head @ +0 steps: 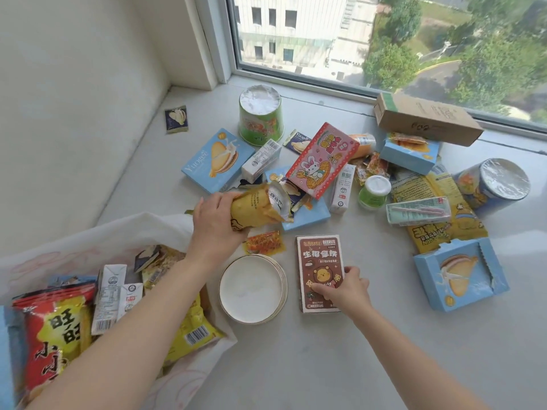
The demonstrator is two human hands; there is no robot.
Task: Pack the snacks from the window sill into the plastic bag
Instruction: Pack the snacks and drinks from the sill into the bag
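An opened yellow snack packet (260, 210) is gripped by the left hand (214, 224), just beside the plastic bag (97, 241). A brown snack box (319, 261), flat on the window sill (340, 365), is pinched at its lower edge by the right hand (344, 288). The picking step seems in hand; next, both items should be carried left and dropped into the half-filled bag.
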